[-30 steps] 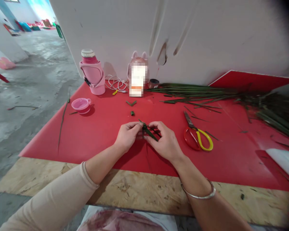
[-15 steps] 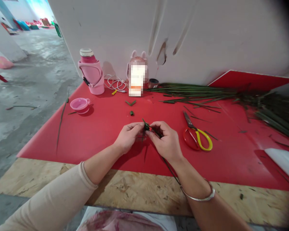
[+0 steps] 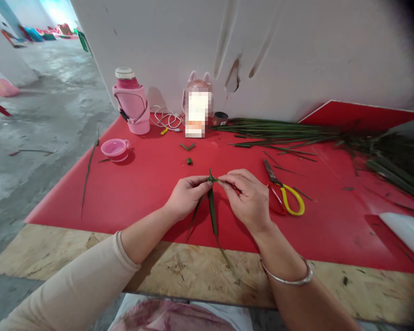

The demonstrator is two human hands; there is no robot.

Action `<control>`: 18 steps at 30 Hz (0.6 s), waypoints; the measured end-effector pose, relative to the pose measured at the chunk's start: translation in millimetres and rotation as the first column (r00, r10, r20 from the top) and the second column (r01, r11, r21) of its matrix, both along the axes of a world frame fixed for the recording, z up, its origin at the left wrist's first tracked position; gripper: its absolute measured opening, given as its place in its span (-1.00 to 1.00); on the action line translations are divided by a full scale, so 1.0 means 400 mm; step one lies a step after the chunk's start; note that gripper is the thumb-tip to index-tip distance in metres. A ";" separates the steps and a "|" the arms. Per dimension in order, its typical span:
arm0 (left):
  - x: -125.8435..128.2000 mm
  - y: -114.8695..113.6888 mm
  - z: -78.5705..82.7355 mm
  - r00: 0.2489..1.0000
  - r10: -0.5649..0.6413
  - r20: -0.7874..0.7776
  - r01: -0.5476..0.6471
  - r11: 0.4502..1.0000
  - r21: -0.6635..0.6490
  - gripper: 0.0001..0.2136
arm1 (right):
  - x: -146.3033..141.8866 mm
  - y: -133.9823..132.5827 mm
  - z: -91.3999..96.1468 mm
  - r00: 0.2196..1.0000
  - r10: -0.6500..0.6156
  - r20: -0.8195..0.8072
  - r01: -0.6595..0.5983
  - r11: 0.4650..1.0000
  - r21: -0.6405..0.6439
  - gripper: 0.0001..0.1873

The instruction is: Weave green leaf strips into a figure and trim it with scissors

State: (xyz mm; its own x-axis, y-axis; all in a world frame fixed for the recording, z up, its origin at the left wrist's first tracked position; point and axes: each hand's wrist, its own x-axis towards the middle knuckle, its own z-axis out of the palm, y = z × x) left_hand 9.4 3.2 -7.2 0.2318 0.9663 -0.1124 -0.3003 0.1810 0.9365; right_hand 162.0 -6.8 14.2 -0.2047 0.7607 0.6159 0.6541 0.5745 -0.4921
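The left hand (image 3: 188,197) pinches the top of a dark green piece of folded leaf strips (image 3: 212,211) between thumb and forefinger, the fingertips pressed together on it. The right hand (image 3: 250,197) also has its thumb and forefinger closed, pinching a thin strand at the piece's right side; its other fingers are curled. The 2 hands nearly meet at the piece, held above a red smooth sheet (image 3: 152,193) over a pale wood-chip board (image 3: 89,234). Strips hang down from it, 1 reaching over the board's bare near edge.

Closest to the work are the scissors with 1 red and 1 yellow handle (image 3: 279,184). They lie just beside the right hand, which covers part of the red handle; the dark blades point away from the person. Beyond the hands lie a small green rolled leaf bit (image 3: 189,161) and a V-shaped leaf scrap (image 3: 188,147).

Farther back, a bundle of long green leaves (image 3: 272,128) runs rightward along the white wall (image 3: 158,37). To its left stand a small dark round pot (image 3: 221,118), a blurred bright screen (image 3: 197,115), a coiled white cable (image 3: 167,120) and a pink bottle (image 3: 134,108). A pink handled cup (image 3: 119,157) sits in front of the bottle.
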 end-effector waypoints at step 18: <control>0.012 -0.015 0.004 0.988 -0.153 0.001 0.152 0.984 0.092 -0.81 | -0.016 0.031 -0.018 0.764 -0.140 -0.630 -0.296 0.792 -0.535 -0.57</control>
